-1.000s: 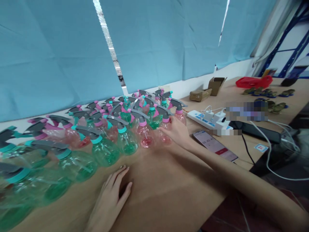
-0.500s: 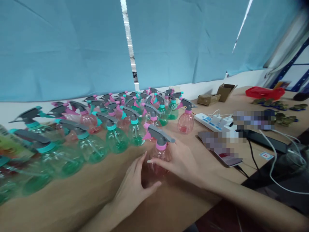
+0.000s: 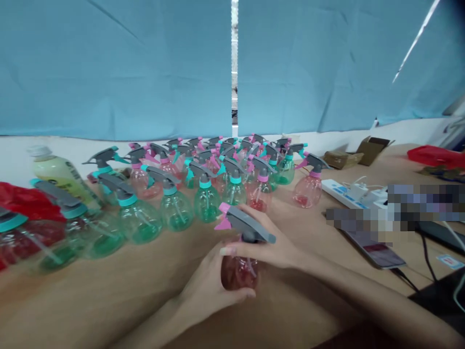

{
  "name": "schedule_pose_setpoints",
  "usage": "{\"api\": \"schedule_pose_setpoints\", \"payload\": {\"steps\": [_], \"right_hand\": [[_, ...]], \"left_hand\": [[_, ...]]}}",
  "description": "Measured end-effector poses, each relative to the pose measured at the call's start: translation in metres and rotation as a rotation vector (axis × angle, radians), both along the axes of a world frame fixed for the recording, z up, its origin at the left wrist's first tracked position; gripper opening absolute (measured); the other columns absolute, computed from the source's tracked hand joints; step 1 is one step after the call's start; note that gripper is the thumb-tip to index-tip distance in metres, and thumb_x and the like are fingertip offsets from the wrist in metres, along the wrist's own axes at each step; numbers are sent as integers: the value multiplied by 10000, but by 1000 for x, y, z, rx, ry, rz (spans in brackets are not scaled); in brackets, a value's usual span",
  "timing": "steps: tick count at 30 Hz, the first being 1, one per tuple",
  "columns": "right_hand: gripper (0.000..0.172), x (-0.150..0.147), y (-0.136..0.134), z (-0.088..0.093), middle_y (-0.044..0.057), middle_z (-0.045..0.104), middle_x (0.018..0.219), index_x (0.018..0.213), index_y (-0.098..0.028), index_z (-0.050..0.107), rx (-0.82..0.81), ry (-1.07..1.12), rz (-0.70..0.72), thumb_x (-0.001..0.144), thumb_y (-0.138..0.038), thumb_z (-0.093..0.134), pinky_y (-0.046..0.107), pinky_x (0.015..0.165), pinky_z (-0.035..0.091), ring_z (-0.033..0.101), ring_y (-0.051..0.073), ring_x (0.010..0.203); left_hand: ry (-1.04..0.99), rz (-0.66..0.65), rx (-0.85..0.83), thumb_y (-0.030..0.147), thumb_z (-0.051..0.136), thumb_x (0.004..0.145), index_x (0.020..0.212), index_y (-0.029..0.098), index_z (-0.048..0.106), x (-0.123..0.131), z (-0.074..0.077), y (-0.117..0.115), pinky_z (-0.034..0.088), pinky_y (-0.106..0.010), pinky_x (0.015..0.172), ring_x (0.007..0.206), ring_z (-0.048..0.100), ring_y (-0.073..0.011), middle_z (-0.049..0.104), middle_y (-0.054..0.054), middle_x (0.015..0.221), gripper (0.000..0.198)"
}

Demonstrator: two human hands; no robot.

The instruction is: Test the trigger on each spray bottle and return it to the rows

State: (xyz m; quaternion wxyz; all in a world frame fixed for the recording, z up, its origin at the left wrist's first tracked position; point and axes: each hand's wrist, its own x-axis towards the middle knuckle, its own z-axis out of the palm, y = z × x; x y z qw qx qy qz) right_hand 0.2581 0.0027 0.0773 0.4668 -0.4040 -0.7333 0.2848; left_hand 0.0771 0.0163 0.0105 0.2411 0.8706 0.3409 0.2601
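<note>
A pink-tinted plastic spray bottle (image 3: 239, 272) with a grey trigger head and pink collar is held low over the wooden table (image 3: 109, 300). My left hand (image 3: 207, 286) cups the bottle's body from below and the left side. My right hand (image 3: 271, 247) wraps over its neck from the right, below the trigger head. Its lower half shows dark red liquid or colouring. Just beyond the hands stand rows of green and pink spray bottles, with a green one (image 3: 206, 203) nearest. Neither hand touches those.
A blue curtain (image 3: 116, 68) hangs behind the crowded bottles. A yellow-green bottle (image 3: 60, 177) and red plastic (image 3: 25, 203) lie at the left. To the right are a pink spray bottle (image 3: 308, 191), a power strip (image 3: 345, 193), a phone (image 3: 381, 254) and a cardboard box (image 3: 370, 150).
The pink bottle has left the row and is now gripped in both hands, tilted with its head toward the right. My view has turned left, bringing the yellow-green bottle and red plastic into sight.
</note>
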Motion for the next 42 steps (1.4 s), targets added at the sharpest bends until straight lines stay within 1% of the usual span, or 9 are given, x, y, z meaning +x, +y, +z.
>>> {"api": "schedule_pose_setpoints", "payload": {"steps": [3,6,12,18,21,24,29,37,42], "right_hand": [[382,-9,4,3,-11,609,879,1028,-254,593,-44,79,85,730,-468,703,273,624,486,570,135,711],[343,-17,9,3,7,628,953,1055,-257,592,-78,162,152,773,-437,668,314,757,516,611,164,854],[234,-22,26,0,-13,661,981,982,-281,608,-36,163,113,795,-416,647,321,854,507,633,165,924],[202,-16,42,-4,-11,631,834,881,-272,603,-10,124,27,825,-466,597,309,701,494,596,158,741],[162,-10,48,-5,-26,573,752,840,-255,579,-29,200,49,838,-414,607,284,648,449,533,130,651],[124,-4,53,-7,-39,525,713,816,-249,562,-32,227,39,824,-342,644,264,621,415,488,117,630],[117,-3,55,-10,-38,495,716,797,-246,541,-4,227,13,847,-320,617,257,602,383,457,114,634],[194,-4,54,2,-40,430,677,725,-239,473,27,172,36,854,-316,595,268,575,355,419,116,604],[229,-3,56,-1,-45,411,650,698,-243,457,46,157,30,861,-341,586,269,573,353,405,116,582]], "left_hand": [[-57,-82,-99,433,789,661,1366,238,376,-3,4,5,463,-487,937,1173,531,-327,549,-102,1297,840],[-66,-97,-128,462,769,667,1351,238,393,-5,6,9,486,-490,901,1144,557,-338,564,-103,1277,812],[-58,-55,-71,483,752,668,1315,206,413,-8,5,21,458,-501,928,1169,534,-348,553,-124,1287,781],[142,1,78,552,708,710,1377,185,346,-17,-5,33,395,-511,973,1201,491,-340,515,-143,1324,843],[280,38,172,555,642,782,1359,144,381,-20,-10,36,354,-521,1004,1250,437,-348,476,-170,1370,756],[361,54,232,513,573,854,1368,94,376,-20,-13,37,342,-500,1025,1271,419,-327,458,-182,1390,691],[412,60,307,460,531,890,1367,81,389,-19,-16,36,343,-476,1039,1283,416,-306,461,-170,1397,625],[442,62,360,434,469,927,1345,61,423,-19,-17,38,365,-488,1025,1260,449,-304,485,-175,1376,563],[445,66,382,447,459,931,1337,61,436,-19,-17,38,377,-479,1017,1255,454,-307,499,-174,1363,560]]}}
